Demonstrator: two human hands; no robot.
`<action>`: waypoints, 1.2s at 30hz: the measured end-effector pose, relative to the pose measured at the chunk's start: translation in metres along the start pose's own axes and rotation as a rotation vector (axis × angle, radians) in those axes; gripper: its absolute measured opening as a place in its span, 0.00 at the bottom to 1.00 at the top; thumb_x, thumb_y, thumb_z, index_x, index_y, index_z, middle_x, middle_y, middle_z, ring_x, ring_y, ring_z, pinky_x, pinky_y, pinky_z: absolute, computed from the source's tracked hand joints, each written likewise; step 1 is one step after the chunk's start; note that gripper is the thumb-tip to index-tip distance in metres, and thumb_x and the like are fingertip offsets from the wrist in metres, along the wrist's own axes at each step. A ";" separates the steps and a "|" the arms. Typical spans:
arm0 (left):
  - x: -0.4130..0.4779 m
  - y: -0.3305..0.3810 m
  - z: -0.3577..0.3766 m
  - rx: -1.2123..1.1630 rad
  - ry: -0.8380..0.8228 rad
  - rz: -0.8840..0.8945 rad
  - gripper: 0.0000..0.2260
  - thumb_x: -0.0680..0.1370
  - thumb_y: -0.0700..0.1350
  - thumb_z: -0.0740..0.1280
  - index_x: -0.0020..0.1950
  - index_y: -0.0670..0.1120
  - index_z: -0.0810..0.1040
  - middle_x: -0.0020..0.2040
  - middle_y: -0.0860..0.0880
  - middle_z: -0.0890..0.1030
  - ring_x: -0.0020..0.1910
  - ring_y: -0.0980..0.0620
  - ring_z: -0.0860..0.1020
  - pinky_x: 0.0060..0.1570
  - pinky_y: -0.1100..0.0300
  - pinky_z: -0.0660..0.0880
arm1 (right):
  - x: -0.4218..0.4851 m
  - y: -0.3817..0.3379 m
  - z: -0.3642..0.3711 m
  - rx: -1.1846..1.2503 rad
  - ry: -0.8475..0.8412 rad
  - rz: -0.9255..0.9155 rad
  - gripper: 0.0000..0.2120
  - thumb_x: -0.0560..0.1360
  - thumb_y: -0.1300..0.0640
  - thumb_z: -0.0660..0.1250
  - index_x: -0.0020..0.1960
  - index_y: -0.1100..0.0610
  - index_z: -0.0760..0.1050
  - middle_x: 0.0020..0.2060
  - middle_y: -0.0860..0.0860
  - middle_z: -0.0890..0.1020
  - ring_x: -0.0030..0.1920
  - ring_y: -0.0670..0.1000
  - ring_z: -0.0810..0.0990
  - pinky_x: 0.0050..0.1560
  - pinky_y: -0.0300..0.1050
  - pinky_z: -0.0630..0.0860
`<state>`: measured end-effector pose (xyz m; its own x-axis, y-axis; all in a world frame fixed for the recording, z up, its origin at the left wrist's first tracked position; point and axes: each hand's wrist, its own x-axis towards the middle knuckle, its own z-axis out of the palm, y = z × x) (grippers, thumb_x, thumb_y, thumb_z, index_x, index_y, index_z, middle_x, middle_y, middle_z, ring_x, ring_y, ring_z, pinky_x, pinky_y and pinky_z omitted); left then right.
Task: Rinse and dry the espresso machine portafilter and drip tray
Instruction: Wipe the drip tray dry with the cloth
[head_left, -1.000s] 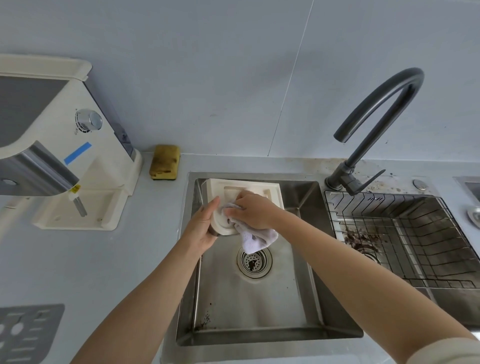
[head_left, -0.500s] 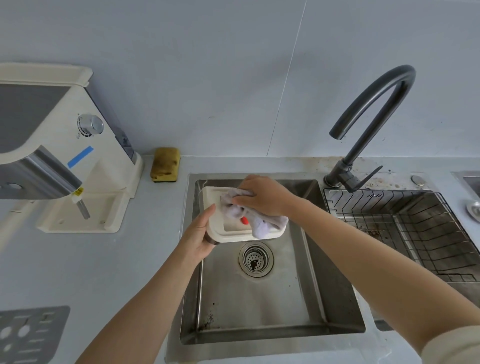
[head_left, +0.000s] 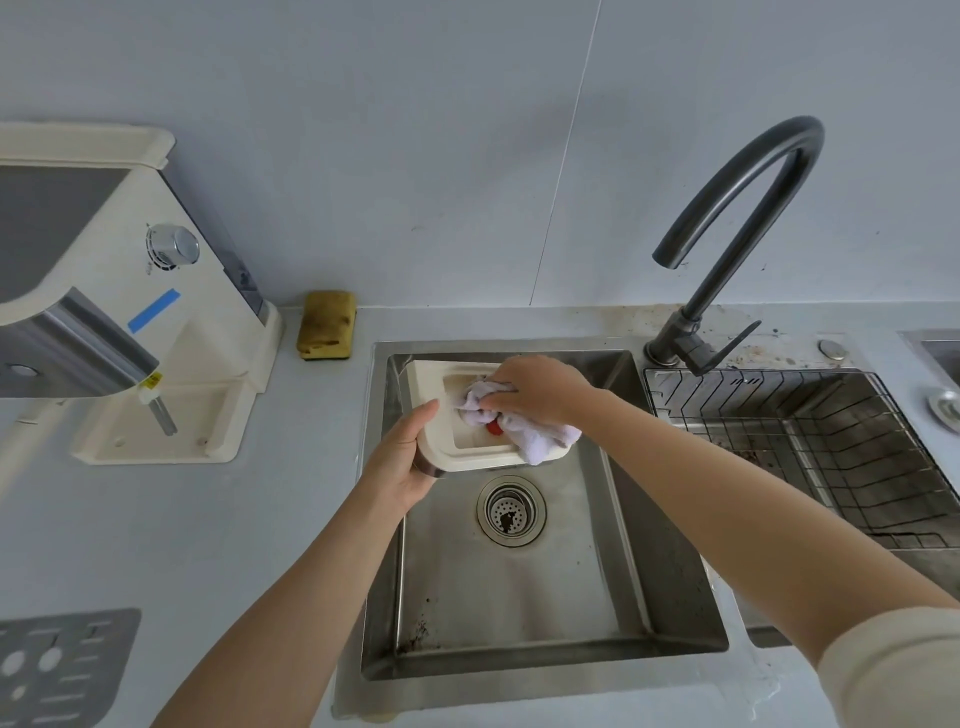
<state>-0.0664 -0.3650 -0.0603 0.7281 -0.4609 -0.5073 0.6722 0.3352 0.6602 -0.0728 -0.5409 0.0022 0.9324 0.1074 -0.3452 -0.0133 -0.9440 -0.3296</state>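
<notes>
Closed round the near-left corner of the cream drip tray (head_left: 467, 460), the left grip (head_left: 402, 457) holds it above the sink (head_left: 519, 597), with the thumb laid along the tray's left rim and the fingers hidden beneath. A bunched white cloth (head_left: 540, 439) is clutched in the right grip (head_left: 540, 387), whose fingers are curled round it, and is pressed into the tray's hollow just right of the left grip. Part of the cloth is draped over the tray's near-right edge. A small red part (head_left: 493, 428) is seen inside the tray, just under the right grip and partly covered by the cloth.

The drain (head_left: 511, 511) lies on the sink floor nearer than both grips, apart from the tray. A dark curved faucet (head_left: 727, 208) is mounted well right of the right grip, beside a wire basket (head_left: 831, 441). Well left of the left grip, the espresso machine (head_left: 104, 291) is stood on the bench (head_left: 208, 519), and a yellow sponge (head_left: 327, 325) is set against the wall. A perforated metal plate (head_left: 57, 665) lies at the near left.
</notes>
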 end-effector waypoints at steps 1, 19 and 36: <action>0.000 0.001 0.001 -0.007 0.015 0.010 0.05 0.74 0.46 0.67 0.48 0.48 0.76 0.37 0.50 0.85 0.35 0.53 0.83 0.31 0.60 0.79 | 0.000 0.005 -0.001 -0.008 -0.013 0.035 0.17 0.77 0.44 0.57 0.44 0.56 0.75 0.39 0.49 0.79 0.46 0.51 0.77 0.52 0.43 0.72; 0.001 0.006 0.021 -0.087 0.169 0.052 0.01 0.76 0.43 0.63 0.45 0.48 0.74 0.33 0.51 0.83 0.41 0.50 0.79 0.43 0.54 0.77 | 0.005 0.014 -0.003 -0.016 -0.066 0.241 0.19 0.74 0.47 0.60 0.27 0.55 0.65 0.26 0.48 0.68 0.29 0.46 0.67 0.32 0.40 0.63; 0.000 0.023 0.048 -0.371 0.181 0.165 0.05 0.79 0.46 0.58 0.49 0.48 0.73 0.46 0.45 0.79 0.46 0.48 0.77 0.52 0.49 0.74 | -0.020 -0.024 -0.004 0.909 0.567 0.233 0.19 0.78 0.52 0.60 0.30 0.56 0.65 0.25 0.50 0.68 0.28 0.48 0.66 0.34 0.44 0.65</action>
<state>-0.0577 -0.3965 -0.0184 0.8193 -0.2359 -0.5225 0.5233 0.6799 0.5136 -0.0897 -0.5222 0.0209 0.9003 -0.4222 -0.1055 -0.2550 -0.3153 -0.9141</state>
